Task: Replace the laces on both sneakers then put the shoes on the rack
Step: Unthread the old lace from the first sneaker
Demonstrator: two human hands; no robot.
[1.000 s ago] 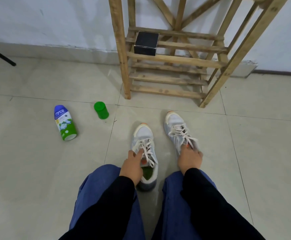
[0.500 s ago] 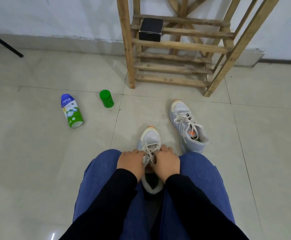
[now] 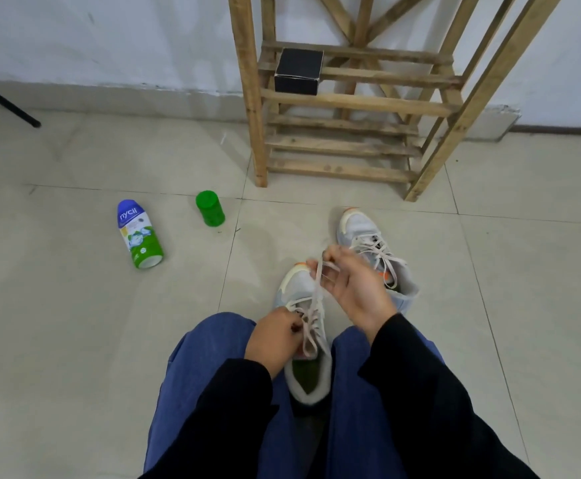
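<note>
Lace (image 3: 316,288) is pinched in the raised right hand (image 3: 354,292), sneaker (image 3: 297,283) gripped at the eyelets by the left hand (image 3: 273,335); it is best drawn out straight, eyelet by eyelet.

We see two grey-white sneakers on the floor. The near sneaker (image 3: 297,283) lies between our knees, toe pointing away, green inside. Its cream lace (image 3: 311,326) sits in the holes. One part is pulled up, pinched in our right hand (image 3: 354,288), and our left hand (image 3: 275,337) pinches it lower down. The far sneaker (image 3: 358,226) lies just beside it on the right, with its second lace (image 3: 375,247) threaded in. The wooden rack (image 3: 351,102) stands by the wall.
</note>
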